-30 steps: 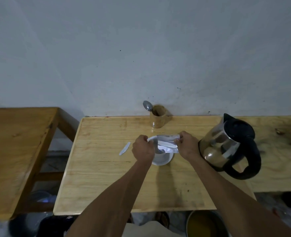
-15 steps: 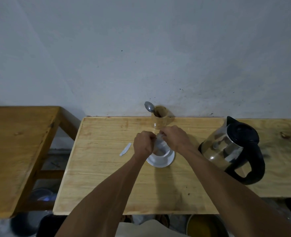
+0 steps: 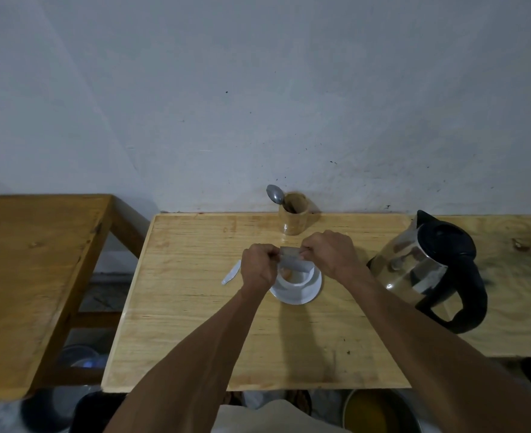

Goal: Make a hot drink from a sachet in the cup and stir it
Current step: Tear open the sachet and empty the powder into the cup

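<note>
A white cup stands on a white saucer in the middle of the wooden table. Both hands hold a pale sachet upended right over the cup. My left hand pinches its left end and my right hand pinches its right end. Brownish powder shows inside the cup. A metal spoon stands in a wooden holder at the back edge. The steel kettle with a black lid and handle stands to the right.
A torn white strip lies on the table left of my left hand. A second wooden table stands to the left across a gap. A pot of yellow liquid and dark bowls sit on the floor below.
The sachet was stretched flat between both hands over the cup; my right hand then moved back and up, and the sachet now hangs upended above the cup.
</note>
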